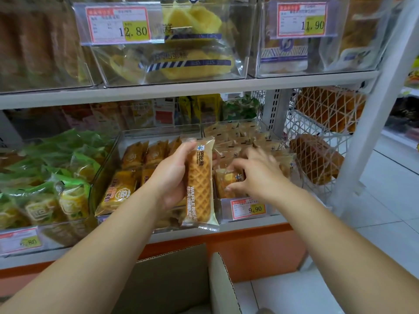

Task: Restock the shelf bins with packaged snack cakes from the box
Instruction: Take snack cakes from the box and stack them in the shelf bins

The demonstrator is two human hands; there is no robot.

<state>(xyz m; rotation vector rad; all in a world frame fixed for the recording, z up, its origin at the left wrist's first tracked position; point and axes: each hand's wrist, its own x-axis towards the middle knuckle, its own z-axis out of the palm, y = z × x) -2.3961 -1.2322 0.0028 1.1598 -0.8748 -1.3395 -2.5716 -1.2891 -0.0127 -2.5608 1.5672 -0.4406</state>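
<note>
Left hand: the left hand (169, 177) grips the waffle pack (199, 189) from its left side, fingers curled behind the wrapper and the thumb over its upper edge.
Waffle pack: held upright in the air in front of the shelf, between the middle bin (158, 130) and the right bin (223, 210). It is not yet in either one.
Right hand: the right hand (258, 175) reaches into the right bin, palm down, fingers fanned over the small packs (227, 179). Forefinger and thumb sit on either side of one pack. The hand is blurred, so I cannot tell whether it pinches that pack or only pushes it.
Step in hand: probably making room in the right bin before the waffle pack goes in.
Doing it well: press the small packs back and to the side in one firm sweep to open a single gap. Slide the waffle pack in on its long edge with the printed face forward. Hold it lightly, since the cake looks soft and would likely crush.
Risk: the bin looks full, and loose packs could spill over its low front above the price tag (248, 208).
Arms: both forearms are stretched forward over the box (172, 275), the left wrist turned inward and the right wrist bent down.
Around: orange packs (133, 157) fill the middle bin, and green packs (56, 159) lie further left.
</note>
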